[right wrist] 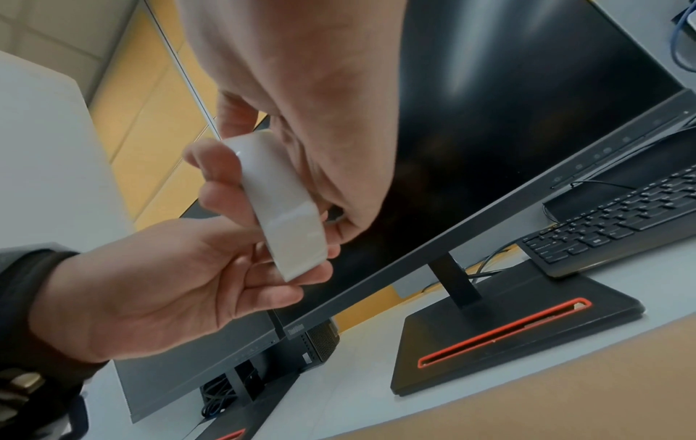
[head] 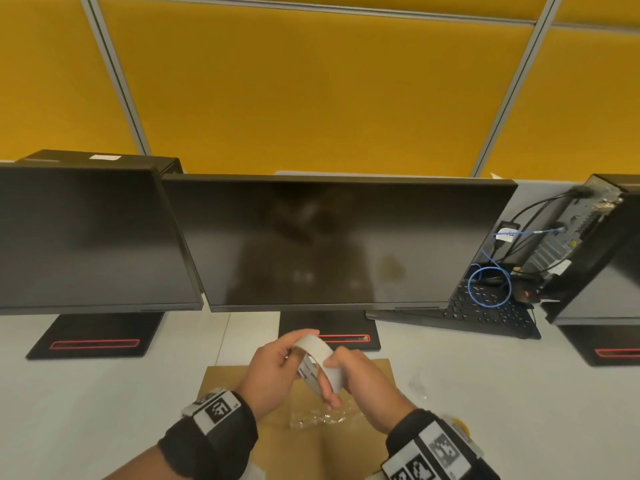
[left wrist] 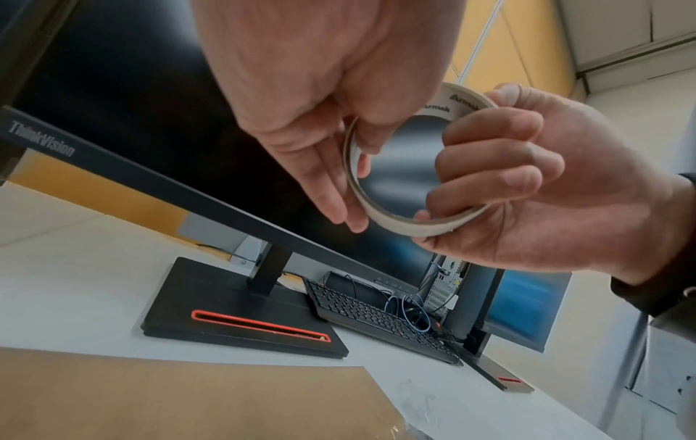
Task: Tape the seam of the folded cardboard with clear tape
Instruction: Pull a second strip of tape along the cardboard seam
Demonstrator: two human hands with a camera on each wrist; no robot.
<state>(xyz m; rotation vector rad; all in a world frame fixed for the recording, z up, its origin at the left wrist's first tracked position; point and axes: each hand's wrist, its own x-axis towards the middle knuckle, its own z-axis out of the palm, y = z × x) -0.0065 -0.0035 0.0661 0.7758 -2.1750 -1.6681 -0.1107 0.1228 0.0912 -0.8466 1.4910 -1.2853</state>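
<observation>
Both hands hold a white roll of tape (head: 317, 348) in the air above a flat brown cardboard sheet (head: 379, 372) that lies on the white desk. My left hand (head: 273, 367) grips the roll from the left, its fingers (right wrist: 260, 285) lying behind the roll (right wrist: 282, 208). My right hand (head: 362, 379) grips it from the right, with its fingers (left wrist: 489, 166) curled over the rim into the core of the roll (left wrist: 395, 226) and its thumb on the outer band. A crumpled wad of clear tape (head: 322, 417) lies on the cardboard under the hands.
Three dark monitors stand along the back, the middle one (head: 332, 244) straight ahead with its black base (head: 329, 327) just beyond the cardboard. At the right are a black keyboard (head: 485, 313), a blue cable (head: 490, 285) and a small computer case (head: 575, 237). A yellow partition rises behind the desk.
</observation>
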